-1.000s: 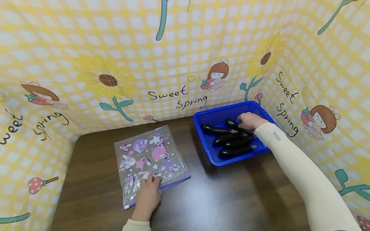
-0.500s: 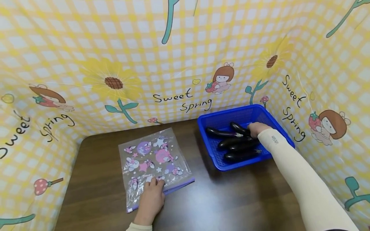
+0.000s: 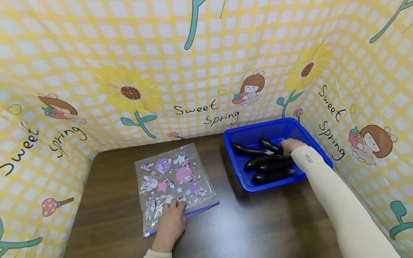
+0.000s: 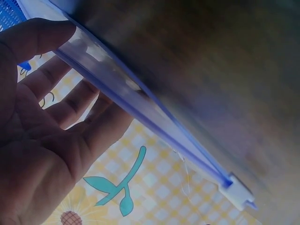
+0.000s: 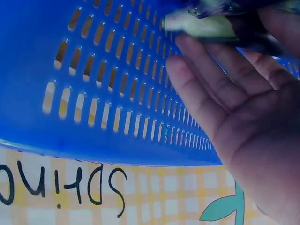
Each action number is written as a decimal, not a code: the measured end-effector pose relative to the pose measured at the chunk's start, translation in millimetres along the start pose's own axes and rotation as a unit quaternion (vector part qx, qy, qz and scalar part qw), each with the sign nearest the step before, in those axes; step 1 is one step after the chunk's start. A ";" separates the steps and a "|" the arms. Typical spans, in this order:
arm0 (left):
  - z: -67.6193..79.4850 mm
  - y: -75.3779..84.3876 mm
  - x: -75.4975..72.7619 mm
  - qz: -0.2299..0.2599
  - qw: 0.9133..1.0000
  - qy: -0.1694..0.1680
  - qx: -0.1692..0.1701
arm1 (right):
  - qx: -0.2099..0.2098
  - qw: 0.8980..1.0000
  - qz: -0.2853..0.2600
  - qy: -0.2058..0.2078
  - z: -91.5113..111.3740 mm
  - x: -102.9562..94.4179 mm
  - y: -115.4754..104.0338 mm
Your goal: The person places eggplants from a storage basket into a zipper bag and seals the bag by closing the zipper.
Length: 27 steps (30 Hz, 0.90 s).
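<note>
A clear zip bag (image 3: pixel 175 179) printed with pink and purple cartoon figures lies flat on the table. My left hand (image 3: pixel 171 220) holds its purple-edged mouth, fingers on top. In the left wrist view the mouth gapes slightly, with the thumb at its opening and a white slider (image 4: pixel 236 192) at one end. My right hand (image 3: pixel 292 146) is inside the blue basket (image 3: pixel 240 175), around the stem end of a dark eggplant (image 3: pixel 269 145). The right wrist view has the fingers beneath an eggplant (image 5: pixel 206 26) and the thumb above it. Several other eggplants (image 3: pixel 274 176) lie alongside.
The basket's perforated walls (image 5: pixel 108 84) rise around the right hand. Yellow checked cloth (image 3: pixel 161 82) hangs behind and on both sides of the brown wooden table (image 3: pixel 113 200). Bare tabletop lies between bag and basket and in front of them.
My right hand has come down from above the eggplants to the stem end of the rear one, slightly rightward. The left hand stays on the bag. The whole view has shifted slightly.
</note>
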<state>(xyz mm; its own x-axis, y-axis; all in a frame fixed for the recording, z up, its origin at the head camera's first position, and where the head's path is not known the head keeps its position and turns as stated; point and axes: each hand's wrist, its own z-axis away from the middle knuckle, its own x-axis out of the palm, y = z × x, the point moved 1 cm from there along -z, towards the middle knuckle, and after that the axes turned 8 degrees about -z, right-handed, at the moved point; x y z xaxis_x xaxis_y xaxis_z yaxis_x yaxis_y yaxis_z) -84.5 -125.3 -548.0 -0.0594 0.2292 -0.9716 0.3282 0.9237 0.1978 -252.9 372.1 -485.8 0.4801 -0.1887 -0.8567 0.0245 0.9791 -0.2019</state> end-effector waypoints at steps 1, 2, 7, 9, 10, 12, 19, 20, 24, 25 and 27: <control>-0.1 0.2 0.0 0.000 1.000 -0.001 0.000 | 0.001 1.000 -0.002 0.005 1.2 -0.6 -0.1; -0.3 0.4 -0.2 0.000 1.000 -0.002 -0.001 | 0.002 1.000 -0.007 0.009 2.7 -1.3 -0.2; -0.5 -0.1 0.2 -0.001 1.000 -0.007 -0.003 | 0.001 1.000 -0.014 0.018 8.7 -4.0 -0.7; -0.3 -0.7 0.6 -0.002 1.000 -0.007 -0.003 | -0.004 1.000 -0.011 0.021 9.9 -4.6 -0.9; -0.2 -1.0 0.7 -0.002 1.000 -0.006 -0.003 | -0.005 1.000 -0.010 0.023 10.1 -4.9 -0.8; -0.2 -1.6 0.9 -0.002 1.000 -0.007 -0.002 | -0.010 1.000 -0.011 0.022 11.0 -5.8 -1.6; -0.6 -2.1 0.3 0.002 1.000 -0.005 0.000 | -0.035 0.999 -0.012 0.013 19.1 -11.3 -6.2; -0.6 -1.9 0.1 0.003 1.000 -0.002 0.001 | -0.038 0.999 -0.010 0.013 20.6 -12.0 -6.9; -0.2 -0.8 -0.7 0.004 1.000 0.004 0.004 | -0.050 0.999 0.001 0.016 28.1 -14.4 -9.0; -0.1 -0.7 -0.6 0.004 1.000 0.005 0.004 | -0.053 0.998 0.004 0.018 29.8 -14.8 -9.0; 0.2 -0.4 -0.4 0.003 1.000 0.005 0.003 | -0.055 0.998 0.007 0.022 34.0 -15.7 -9.3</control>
<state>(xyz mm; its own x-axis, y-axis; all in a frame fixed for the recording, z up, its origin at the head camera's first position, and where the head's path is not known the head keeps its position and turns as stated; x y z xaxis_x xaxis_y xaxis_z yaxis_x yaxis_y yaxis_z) -84.4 -125.7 -547.8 -0.0666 0.2381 -0.9689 0.3349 0.9201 0.2031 -230.8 368.5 -454.3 0.4412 -0.1806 -0.8791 -0.0797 0.9678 -0.2388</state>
